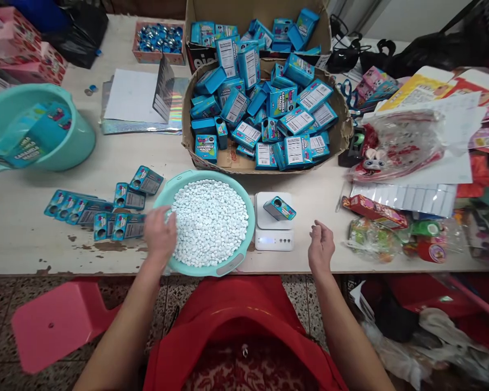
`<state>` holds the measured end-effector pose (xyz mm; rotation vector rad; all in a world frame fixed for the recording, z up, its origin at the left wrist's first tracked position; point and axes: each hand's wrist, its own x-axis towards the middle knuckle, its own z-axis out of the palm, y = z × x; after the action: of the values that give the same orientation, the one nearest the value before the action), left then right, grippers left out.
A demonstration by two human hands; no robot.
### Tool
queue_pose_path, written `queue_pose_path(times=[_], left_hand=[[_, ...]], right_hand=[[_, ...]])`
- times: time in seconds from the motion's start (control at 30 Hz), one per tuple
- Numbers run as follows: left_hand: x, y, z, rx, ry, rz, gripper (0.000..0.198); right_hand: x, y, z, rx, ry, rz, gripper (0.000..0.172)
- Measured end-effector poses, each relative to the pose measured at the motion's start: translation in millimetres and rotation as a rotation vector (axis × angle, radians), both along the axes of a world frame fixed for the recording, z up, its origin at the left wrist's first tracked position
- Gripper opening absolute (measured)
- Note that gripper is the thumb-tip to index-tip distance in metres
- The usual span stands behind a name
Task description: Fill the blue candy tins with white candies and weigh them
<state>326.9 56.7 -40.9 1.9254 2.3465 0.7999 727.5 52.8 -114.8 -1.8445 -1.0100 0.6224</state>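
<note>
A turquoise basin (250, 217) full of small white candies (209, 222) stands on the table before me. My left hand (160, 233) is at the basin's left rim, fingers slightly apart, with nothing visible in it; whether it touches the rim I cannot tell. On a white digital scale (274, 240) to the right of the basin lies a small blue candy box (280, 208), with a round hole in its end. My right hand (321, 247) is right of the scale, loosely curled and holding nothing. Several more blue boxes with holes (128, 225) lie left of the basin.
Behind the basin, a cut-down cardboard box (342, 125) holds many blue candy boxes. A turquoise bucket (81, 136) stands at left. A small tray of blue-silver caps (160, 41) sits at the back. Bagged goods (375, 239) and papers crowd the right. A pink stool (57, 326) is below.
</note>
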Motion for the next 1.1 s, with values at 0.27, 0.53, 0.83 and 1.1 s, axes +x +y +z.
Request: queue_pose_path(times=[0.27,0.53,0.83,1.1], left_hand=[[88,62,-22.2,-0.537,0.044,-0.207,0.038],[59,54,-3.8,-0.185,-1.168,0.149,0.024],[71,56,48.3,-0.211,-2.054,0.343,0.029],[114,41,99.1,0.185,-1.773,-0.083,0.035]], right_hand=[[-7,10,1.3,0.054,0.066,0.024,0.048],[-34,24,7.1,0.083,0.15,0.154,0.05],[-82,41,72.8,0.256,0.018,0.352,0.041],[-146,25,115.0,0.333,-0.081,0.828,0.03]])
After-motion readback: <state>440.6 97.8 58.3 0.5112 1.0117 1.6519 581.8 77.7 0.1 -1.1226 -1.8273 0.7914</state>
